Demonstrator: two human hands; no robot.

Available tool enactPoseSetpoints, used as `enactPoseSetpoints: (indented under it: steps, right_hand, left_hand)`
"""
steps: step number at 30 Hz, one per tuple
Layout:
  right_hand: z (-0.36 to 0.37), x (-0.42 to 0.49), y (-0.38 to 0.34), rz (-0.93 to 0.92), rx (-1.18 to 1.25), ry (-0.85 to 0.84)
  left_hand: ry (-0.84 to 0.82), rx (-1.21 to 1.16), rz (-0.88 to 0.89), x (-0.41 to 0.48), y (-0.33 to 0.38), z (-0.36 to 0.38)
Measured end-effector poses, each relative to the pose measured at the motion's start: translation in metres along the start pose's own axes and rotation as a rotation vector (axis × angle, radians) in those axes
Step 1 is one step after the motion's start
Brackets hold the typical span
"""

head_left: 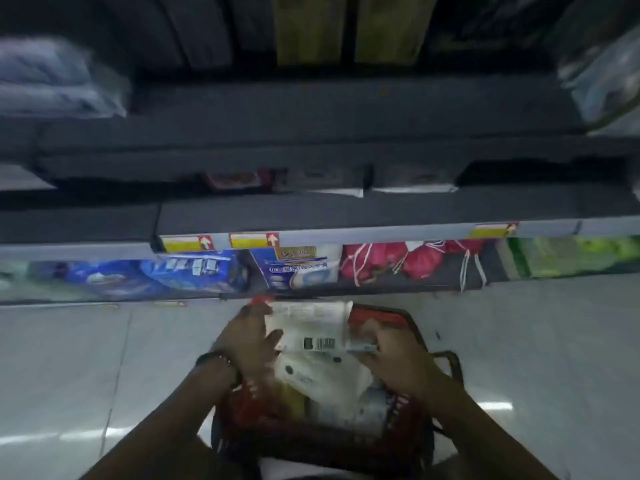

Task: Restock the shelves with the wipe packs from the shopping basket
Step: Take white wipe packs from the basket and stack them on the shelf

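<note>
Pickup step: left hand (247,336) and right hand (391,351) each grip the white wipe pack (311,329) above the basket (408,420), lower centre; next, lift it to the shelf (346,211).

The shopping basket (408,420) stands on the floor (536,341), just before the bottom shelf (346,289). More wipe packs (332,386) lie in it. One wipe pack (311,327) sits above its far end, the left hand (247,336) on its left edge, the right hand (391,355) on its right.
</note>
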State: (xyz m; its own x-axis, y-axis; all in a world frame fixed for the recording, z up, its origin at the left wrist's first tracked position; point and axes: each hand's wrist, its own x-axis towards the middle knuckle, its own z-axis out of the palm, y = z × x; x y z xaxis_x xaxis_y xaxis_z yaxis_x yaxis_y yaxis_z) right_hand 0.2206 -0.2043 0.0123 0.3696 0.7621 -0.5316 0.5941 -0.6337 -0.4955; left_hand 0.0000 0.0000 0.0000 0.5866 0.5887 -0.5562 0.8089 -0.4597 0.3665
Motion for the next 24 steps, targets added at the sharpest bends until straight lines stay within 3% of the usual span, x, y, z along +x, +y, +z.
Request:
enactPoseSetpoints:
  steps: [3,9,12,17,24]
  right_hand:
    - [0.050,0.042,0.027,-0.049,0.105,0.087]
    - [0.131,0.080,0.063,-0.124,0.384,0.231]
    - [0.144,0.090,0.068,-0.199,0.532,0.211]
    - [0.152,0.060,0.059,-0.060,0.770,0.318]
    - [0.139,0.057,0.035,0.096,0.959,0.172]
  left_hand:
    - [0.035,0.093,-0.120,0.045,-0.016,0.042]
    - [0.204,-0.597,-0.026,0.079,-0.047,0.122]
    - [0.123,-0.626,0.006,0.091,-0.055,0.125]
    - [-0.027,-0.938,-0.037,0.061,-0.052,0.125]
    - [-0.096,-1.070,-0.114,0.044,-0.051,0.122]
